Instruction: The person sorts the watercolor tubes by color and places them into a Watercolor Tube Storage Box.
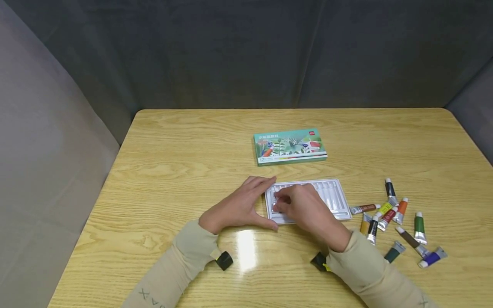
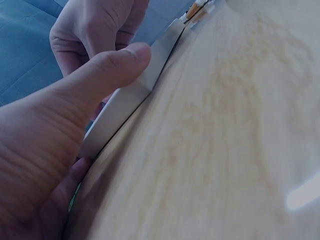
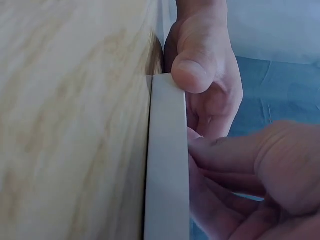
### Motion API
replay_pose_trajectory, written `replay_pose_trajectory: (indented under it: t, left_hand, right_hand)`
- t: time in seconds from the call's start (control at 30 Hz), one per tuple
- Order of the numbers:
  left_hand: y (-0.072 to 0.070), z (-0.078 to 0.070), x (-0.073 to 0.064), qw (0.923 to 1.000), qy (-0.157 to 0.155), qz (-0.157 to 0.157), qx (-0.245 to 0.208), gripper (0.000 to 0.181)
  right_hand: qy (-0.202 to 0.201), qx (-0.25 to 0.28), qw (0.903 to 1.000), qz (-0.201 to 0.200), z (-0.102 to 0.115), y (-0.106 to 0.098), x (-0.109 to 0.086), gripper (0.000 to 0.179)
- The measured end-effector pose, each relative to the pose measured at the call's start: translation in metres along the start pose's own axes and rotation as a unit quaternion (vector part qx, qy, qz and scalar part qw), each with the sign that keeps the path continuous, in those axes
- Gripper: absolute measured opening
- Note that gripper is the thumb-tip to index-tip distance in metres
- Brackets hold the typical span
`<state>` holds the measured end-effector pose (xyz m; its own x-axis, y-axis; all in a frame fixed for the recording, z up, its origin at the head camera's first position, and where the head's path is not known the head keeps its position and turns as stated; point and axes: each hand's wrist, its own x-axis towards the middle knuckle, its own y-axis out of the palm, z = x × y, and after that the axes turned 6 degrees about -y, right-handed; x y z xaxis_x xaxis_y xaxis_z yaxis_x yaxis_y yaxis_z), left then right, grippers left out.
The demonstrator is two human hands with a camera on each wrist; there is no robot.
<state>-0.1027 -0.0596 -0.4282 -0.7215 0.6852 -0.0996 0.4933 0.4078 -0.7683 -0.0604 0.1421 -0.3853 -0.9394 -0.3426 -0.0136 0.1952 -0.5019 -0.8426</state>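
A white plastic tray (image 1: 332, 194) with a row of narrow slots lies flat on the table, in the middle of the head view. My left hand (image 1: 240, 207) spans its left end, thumb at the near corner and fingers at the far edge. The thumb rests on the rim in the left wrist view. With bent fingers, my right hand (image 1: 308, 208) pinches a pale paint tube (image 1: 274, 202) down in the leftmost slot; the fingertips hide most of that tube. In the right wrist view the tray's white side wall (image 3: 167, 155) stands below the fingers.
Right of the tray lie several paint tubes, among them a green one (image 1: 419, 226), an orange one (image 1: 401, 209) and a violet one (image 1: 432, 257). A dark green tube (image 1: 394, 252) lies close to the right sleeve. Behind the tray is a flat printed paint box (image 1: 290, 147).
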Motion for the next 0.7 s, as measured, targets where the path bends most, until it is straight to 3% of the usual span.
replay_pose_trajectory:
  t: [0.37, 0.57, 0.7]
  left_hand:
    - [-0.0003, -0.0007, 0.0002, 1.0, -0.004, 0.003, -0.004, 0.119]
    - [-0.0013, -0.0012, -0.0002, 0.9999, -0.004, 0.007, -0.006, 0.119]
    - [-0.002, -0.0015, 0.0, 0.9999, -0.006, 0.011, -0.007, 0.118]
  right_hand:
    - [0.01, -0.001, 0.9996, 0.028, 0.0075, -0.0003, -0.0029, 0.034]
    - [-0.009, 0.012, 0.9994, 0.03, 0.0051, -0.0017, -0.0033, 0.018]
    - [-0.007, 0.016, 0.9994, 0.031, 0.0032, -0.0026, -0.0023, 0.021]
